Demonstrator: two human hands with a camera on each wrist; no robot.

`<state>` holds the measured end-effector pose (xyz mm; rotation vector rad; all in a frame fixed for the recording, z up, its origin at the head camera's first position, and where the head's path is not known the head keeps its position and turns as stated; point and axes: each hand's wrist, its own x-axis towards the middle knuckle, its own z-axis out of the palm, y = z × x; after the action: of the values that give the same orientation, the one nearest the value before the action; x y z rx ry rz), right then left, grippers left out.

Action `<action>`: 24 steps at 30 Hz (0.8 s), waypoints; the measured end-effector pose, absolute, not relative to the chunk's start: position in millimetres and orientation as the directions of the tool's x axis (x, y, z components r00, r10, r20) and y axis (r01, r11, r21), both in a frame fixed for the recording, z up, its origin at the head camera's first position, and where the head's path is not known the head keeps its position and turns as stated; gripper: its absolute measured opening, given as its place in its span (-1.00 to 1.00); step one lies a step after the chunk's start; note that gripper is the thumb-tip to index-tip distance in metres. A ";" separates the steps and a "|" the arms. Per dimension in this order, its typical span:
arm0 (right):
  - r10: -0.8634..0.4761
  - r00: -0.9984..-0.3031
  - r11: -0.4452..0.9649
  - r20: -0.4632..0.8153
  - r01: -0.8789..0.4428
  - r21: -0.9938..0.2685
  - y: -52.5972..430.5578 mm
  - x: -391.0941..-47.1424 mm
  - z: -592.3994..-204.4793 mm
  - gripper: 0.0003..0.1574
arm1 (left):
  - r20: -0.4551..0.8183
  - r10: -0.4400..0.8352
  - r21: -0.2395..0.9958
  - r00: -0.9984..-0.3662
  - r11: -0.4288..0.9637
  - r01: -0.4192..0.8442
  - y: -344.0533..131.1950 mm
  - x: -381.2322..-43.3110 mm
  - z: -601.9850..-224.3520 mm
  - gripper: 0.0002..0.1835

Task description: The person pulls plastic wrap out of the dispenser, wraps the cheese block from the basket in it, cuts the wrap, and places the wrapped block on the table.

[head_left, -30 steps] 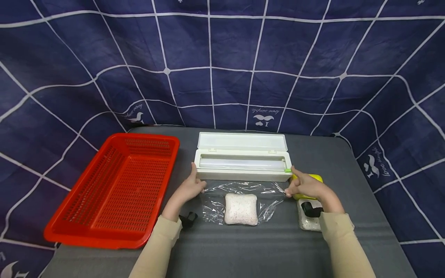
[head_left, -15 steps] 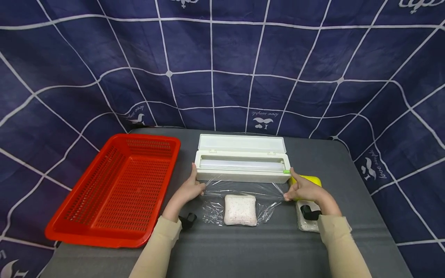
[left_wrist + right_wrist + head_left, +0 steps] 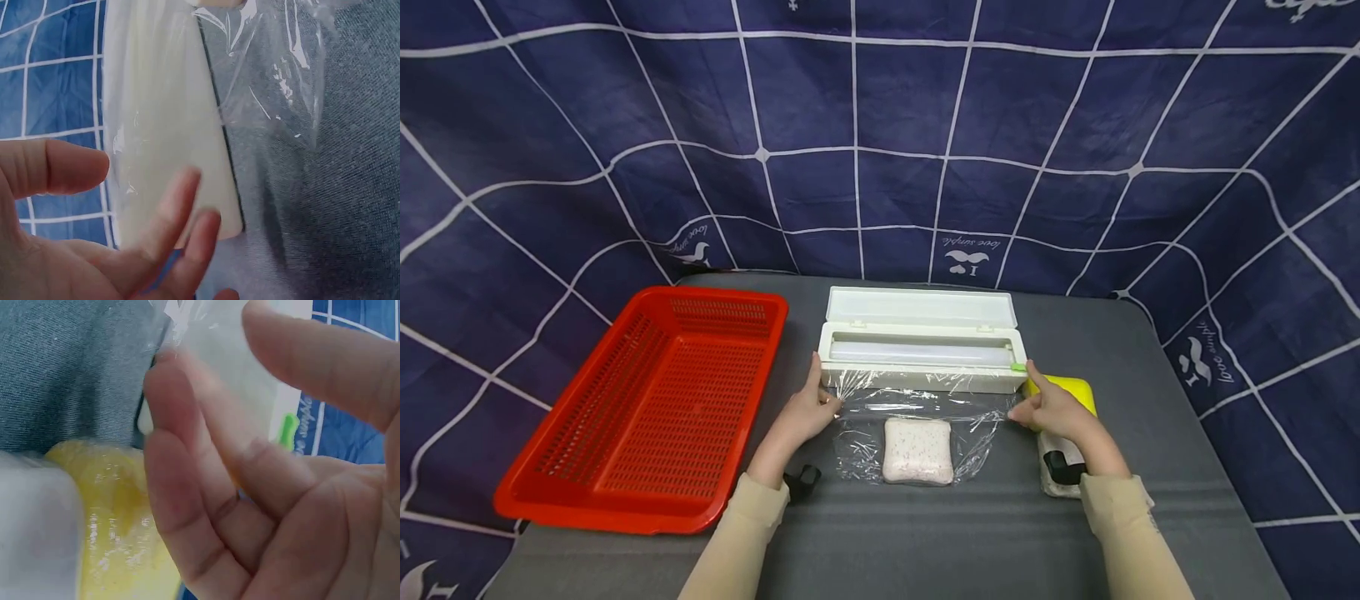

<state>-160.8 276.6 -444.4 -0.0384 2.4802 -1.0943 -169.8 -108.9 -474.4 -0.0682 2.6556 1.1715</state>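
Note:
A white cling film dispenser (image 3: pixel 925 382) stands mid-table with its lid (image 3: pixel 921 308) raised and a roll (image 3: pixel 925 353) inside. Clear film (image 3: pixel 977 437) runs down its front and across a white speckled, pillow-shaped block (image 3: pixel 917 450). My left hand (image 3: pixel 808 410) is at the dispenser's left end; in the left wrist view its thumb (image 3: pixel 75 167) is well apart from the fingers (image 3: pixel 178 212). At the right end, beside the green slider (image 3: pixel 1018 367), is my right hand (image 3: pixel 1058 410). Its thumb and loosely bent fingers (image 3: pixel 178 481) are apart, fingertips near the film's edge.
A red perforated basket (image 3: pixel 752 400) stands on the left. Beside and partly under my right forearm lie a yellow block (image 3: pixel 1081 390), shiny as if film-wrapped, and a whitish block (image 3: pixel 1060 489). A blue gridded curtain (image 3: pixel 895 192) hangs behind the grey table.
Half a second ago the film was stretched between my hands; now it lies slacker against the dispenser's front. My right fingers have shifted slightly left. The speckled block stays in place.

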 end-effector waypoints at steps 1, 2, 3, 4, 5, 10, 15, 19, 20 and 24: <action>-0.174 -0.913 0.704 -0.368 0.146 -0.695 275.6 -159.4 -443.2 0.25 | -0.202 0.034 0.715 -0.979 0.688 -0.124 -107.3 -166.8 -473.3 -0.01; -0.156 -0.920 0.727 -0.360 0.140 -0.673 274.6 -157.6 -442.2 0.22 | -0.155 0.012 0.710 -0.988 0.697 -0.103 -105.1 -162.6 -472.2 -0.04; -0.129 -0.931 0.751 -0.342 0.134 -0.647 272.8 -155.0 -441.5 0.19 | -0.091 -0.012 0.702 -0.996 0.709 -0.072 -102.6 -157.3 -471.4 -0.08; -0.096 -0.943 0.777 -0.319 0.130 -0.616 269.9 -151.3 -440.6 0.14 | -0.023 -0.039 0.694 -0.999 0.719 -0.044 -99.3 -150.4 -470.9 -0.15; -0.058 -0.957 0.802 -0.283 0.124 -0.584 265.5 -146.4 -439.5 0.07 | 0.044 -0.063 0.684 -0.997 0.730 -0.016 -95.6 -142.2 -470.6 -0.23; 0.071 -0.996 0.832 -0.057 0.091 -0.547 227.6 -106.6 -444.2 -0.50 | 0.172 -0.017 0.709 -0.985 0.696 0.112 -76.3 -96.3 -474.3 -0.69; 0.032 -0.999 0.777 -0.033 0.046 -0.628 188.8 -65.7 -466.6 -0.85 | 0.087 0.122 0.733 -0.989 0.664 0.147 -59.2 -70.0 -484.8 -0.78; 0.056 -0.998 0.740 -0.023 0.057 -0.670 172.4 -50.2 -487.4 -0.78 | 0.025 0.142 0.742 -0.989 0.660 0.114 -49.6 -61.5 -492.4 -0.78; 0.067 -0.998 0.732 -0.019 0.062 -0.678 170.1 -48.2 -492.0 -0.74 | 0.004 0.147 0.751 -0.989 0.653 0.100 -48.0 -59.8 -494.1 -0.77; 0.098 -0.995 0.680 -0.017 0.079 -0.728 163.2 -43.7 -506.1 -0.63 | -0.041 0.161 0.782 -0.986 0.619 0.069 -42.5 -55.5 -500.9 -0.75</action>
<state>-43.7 163.2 -506.1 0.1533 2.9011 -1.2558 -55.5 -42.5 -500.9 0.1951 2.7296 1.3115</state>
